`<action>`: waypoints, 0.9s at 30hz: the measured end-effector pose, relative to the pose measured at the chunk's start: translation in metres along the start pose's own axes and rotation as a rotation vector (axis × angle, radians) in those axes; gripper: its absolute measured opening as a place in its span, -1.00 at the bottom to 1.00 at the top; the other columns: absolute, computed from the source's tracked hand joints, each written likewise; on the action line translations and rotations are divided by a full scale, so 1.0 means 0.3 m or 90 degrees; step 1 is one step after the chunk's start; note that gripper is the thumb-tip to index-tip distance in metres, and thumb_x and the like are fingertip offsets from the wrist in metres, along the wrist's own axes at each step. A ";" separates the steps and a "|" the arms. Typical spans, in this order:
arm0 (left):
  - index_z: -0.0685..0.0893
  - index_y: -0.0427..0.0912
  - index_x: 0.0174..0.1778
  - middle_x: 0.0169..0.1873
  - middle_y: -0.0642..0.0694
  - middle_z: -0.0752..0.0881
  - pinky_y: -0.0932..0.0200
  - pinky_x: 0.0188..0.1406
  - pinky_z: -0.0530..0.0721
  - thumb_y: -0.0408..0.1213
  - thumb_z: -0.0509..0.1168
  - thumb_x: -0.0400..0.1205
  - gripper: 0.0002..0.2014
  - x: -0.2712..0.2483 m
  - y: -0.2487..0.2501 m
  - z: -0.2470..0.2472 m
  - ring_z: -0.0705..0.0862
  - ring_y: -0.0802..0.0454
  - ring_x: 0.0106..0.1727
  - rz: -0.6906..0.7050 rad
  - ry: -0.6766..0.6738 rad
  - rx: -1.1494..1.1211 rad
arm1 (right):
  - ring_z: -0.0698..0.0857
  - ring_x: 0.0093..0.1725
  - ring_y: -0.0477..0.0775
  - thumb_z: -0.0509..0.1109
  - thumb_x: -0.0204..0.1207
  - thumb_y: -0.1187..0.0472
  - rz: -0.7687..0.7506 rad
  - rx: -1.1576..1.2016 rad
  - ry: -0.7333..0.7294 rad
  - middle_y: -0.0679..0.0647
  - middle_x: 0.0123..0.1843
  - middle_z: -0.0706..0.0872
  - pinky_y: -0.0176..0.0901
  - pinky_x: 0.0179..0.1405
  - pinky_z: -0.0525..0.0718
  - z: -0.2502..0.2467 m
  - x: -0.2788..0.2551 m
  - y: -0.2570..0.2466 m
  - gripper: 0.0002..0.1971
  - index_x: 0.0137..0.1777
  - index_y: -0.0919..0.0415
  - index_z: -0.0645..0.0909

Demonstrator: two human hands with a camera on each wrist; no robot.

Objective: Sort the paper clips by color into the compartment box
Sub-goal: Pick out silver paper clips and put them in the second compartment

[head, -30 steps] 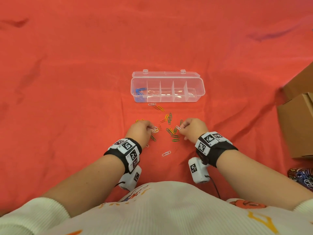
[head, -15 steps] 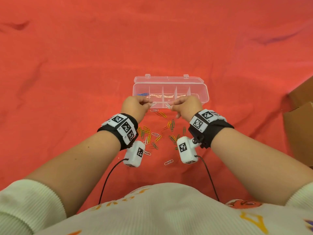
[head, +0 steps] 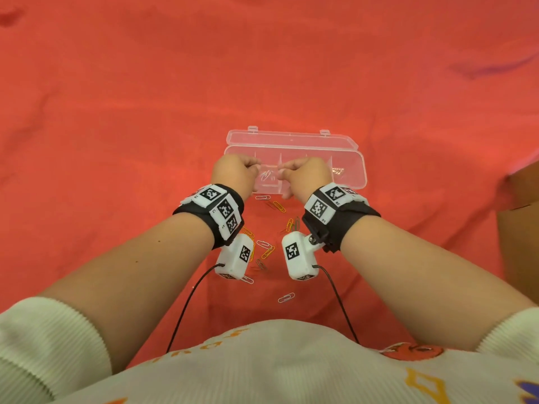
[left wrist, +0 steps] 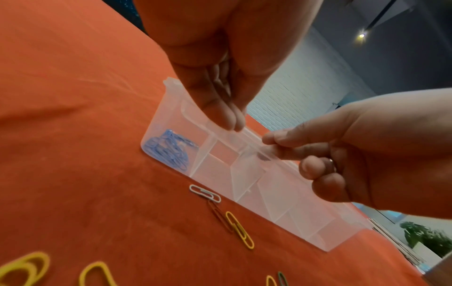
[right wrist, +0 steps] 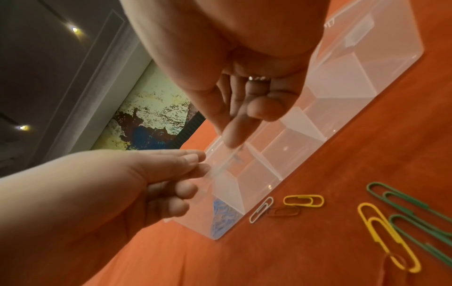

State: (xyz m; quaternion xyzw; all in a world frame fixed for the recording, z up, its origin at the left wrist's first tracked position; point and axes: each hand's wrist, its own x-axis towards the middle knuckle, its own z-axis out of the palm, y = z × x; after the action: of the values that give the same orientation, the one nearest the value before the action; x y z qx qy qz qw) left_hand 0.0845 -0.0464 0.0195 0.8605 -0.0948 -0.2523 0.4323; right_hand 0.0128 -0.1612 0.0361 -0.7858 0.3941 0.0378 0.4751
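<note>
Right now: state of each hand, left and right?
Left hand: fingertips pressed together above the clear plastic compartment box, no clip visible; cannot tell.
Right hand: fingers pointing down above it, pale blur at tips; cannot tell.

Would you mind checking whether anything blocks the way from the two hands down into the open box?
Nothing visible does. The left hand and right hand hang just above the box, whose lid is folded back. The compartments beneath them lie open; only the far-left one holds blue clips.
</note>
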 end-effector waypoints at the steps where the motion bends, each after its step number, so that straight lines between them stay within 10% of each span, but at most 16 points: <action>1: 0.70 -0.15 0.12 -0.52 -0.04 0.65 -0.08 -0.15 0.79 -0.29 0.22 0.63 -0.78 0.004 0.001 -0.002 0.64 0.04 -0.53 -0.003 -0.004 -0.003 | 0.53 -0.79 -0.21 0.37 0.54 0.21 -0.004 0.000 -0.001 -0.04 -0.80 0.55 -0.39 -0.64 0.47 0.002 0.001 -0.001 -0.88 -0.02 0.12 0.74; 13: 0.71 -0.08 -0.17 -0.28 0.09 0.54 0.25 -0.20 0.42 -0.34 0.37 0.46 -0.91 -0.126 -0.131 -0.028 0.44 0.34 -0.40 0.159 0.063 0.082 | 0.57 -0.35 0.01 0.27 0.49 0.23 -0.217 -0.246 -0.111 -0.08 -0.42 0.54 -0.23 -0.33 0.48 0.034 -0.061 0.075 -0.83 -0.05 0.07 0.70; 19: 0.75 -0.04 -0.14 -0.30 0.13 0.49 0.25 -0.13 0.45 -0.28 0.40 0.47 -0.90 -0.192 -0.233 0.000 0.49 0.24 -0.29 0.134 -0.057 0.188 | 0.63 0.30 0.20 0.12 0.61 0.17 -0.206 -0.526 -0.181 0.12 0.35 0.66 0.01 0.18 0.62 0.065 -0.056 0.109 -0.59 0.44 -0.10 0.47; 27: 0.73 0.05 0.02 -0.07 -0.02 0.52 0.02 0.11 0.57 -0.09 0.35 0.52 -0.81 -0.235 -0.263 0.039 0.57 -0.02 0.07 0.151 -0.198 0.333 | 0.68 0.12 0.29 0.16 0.60 0.21 -0.213 -0.582 -0.164 0.19 0.15 0.72 -0.01 -0.11 0.55 0.091 -0.072 0.132 -0.69 0.33 0.10 0.45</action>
State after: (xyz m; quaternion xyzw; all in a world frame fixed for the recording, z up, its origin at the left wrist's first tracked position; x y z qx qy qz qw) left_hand 0.0137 0.0203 -0.0241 0.8763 -0.3212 -0.2958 0.2033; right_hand -0.0193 -0.1370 0.0022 -0.9550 0.1438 0.2267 0.1264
